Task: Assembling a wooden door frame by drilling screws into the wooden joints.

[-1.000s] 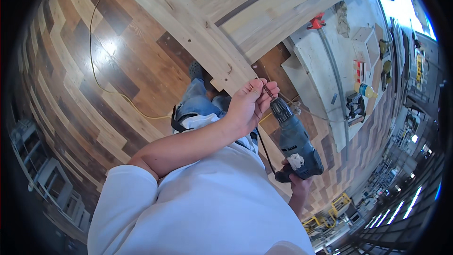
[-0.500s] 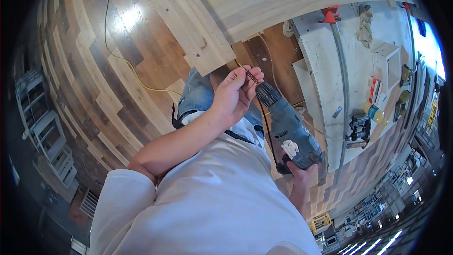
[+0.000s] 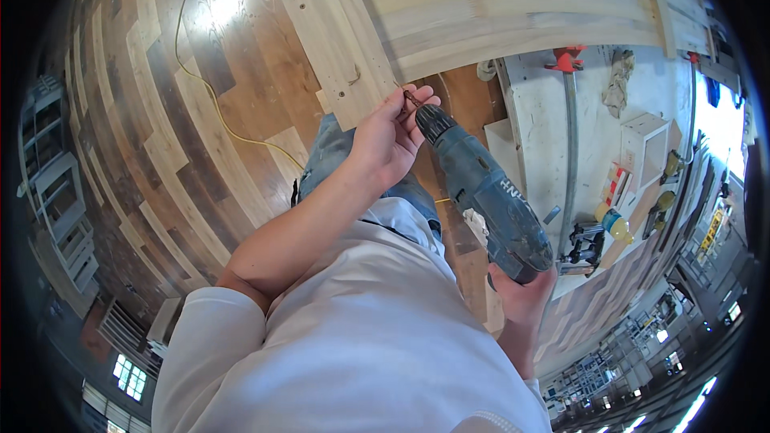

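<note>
A blue-grey power drill with a black chuck lies slantwise in front of me, its chuck toward the wood. My right hand is wrapped round its handle at the rear, the fingers partly hidden by the body. At the chuck end, my left hand pinches the thin reddish-brown drill bit between thumb and fingers. Just ahead of the bit is the end of a pale wooden board with screw heads in it. The bit's tip is hidden, so whether it touches the wood I cannot tell.
Wide pale boards join the narrower board on the right. To the right, a white worktable bears a long bar clamp with a red jaw, a box and a bottle. A yellow cord runs over the plank floor.
The drill has turned to show more of its side, and its chuck has moved up and left toward the board. Both hands have moved along with it.
</note>
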Action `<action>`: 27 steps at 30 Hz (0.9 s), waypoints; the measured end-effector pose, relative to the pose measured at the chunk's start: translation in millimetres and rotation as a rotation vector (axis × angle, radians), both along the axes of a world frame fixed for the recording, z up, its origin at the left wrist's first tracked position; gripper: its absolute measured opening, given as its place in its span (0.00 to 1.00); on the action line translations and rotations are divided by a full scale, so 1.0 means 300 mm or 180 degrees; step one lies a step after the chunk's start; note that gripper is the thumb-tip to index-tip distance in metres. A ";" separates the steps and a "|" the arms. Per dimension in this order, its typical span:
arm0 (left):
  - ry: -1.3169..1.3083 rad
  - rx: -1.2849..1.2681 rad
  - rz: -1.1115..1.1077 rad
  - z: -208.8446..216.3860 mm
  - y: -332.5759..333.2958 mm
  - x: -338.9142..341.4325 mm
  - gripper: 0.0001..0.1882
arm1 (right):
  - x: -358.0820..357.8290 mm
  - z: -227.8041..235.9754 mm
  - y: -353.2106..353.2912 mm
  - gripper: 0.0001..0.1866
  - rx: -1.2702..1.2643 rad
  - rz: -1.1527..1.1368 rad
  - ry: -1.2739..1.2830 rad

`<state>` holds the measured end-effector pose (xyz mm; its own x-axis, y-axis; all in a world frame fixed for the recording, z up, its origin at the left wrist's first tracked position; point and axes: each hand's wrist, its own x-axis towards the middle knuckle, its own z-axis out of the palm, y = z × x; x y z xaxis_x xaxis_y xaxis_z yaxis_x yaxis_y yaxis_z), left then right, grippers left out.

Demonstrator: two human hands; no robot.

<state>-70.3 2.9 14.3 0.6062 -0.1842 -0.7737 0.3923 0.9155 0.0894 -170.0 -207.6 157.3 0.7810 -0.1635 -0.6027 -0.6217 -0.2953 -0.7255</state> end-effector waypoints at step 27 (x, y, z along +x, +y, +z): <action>0.0166 -0.1602 0.0844 -0.074 0.059 0.007 0.14 | 0.316 0.254 0.227 0.39 -0.1310 0.1349 -0.0068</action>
<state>-68.1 20.6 -7.9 0.6452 -0.3846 -0.6602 0.1356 0.9080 -0.3964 -75.3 -139.6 233.5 0.8405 -0.0516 -0.5393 -0.3745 -0.7746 -0.5096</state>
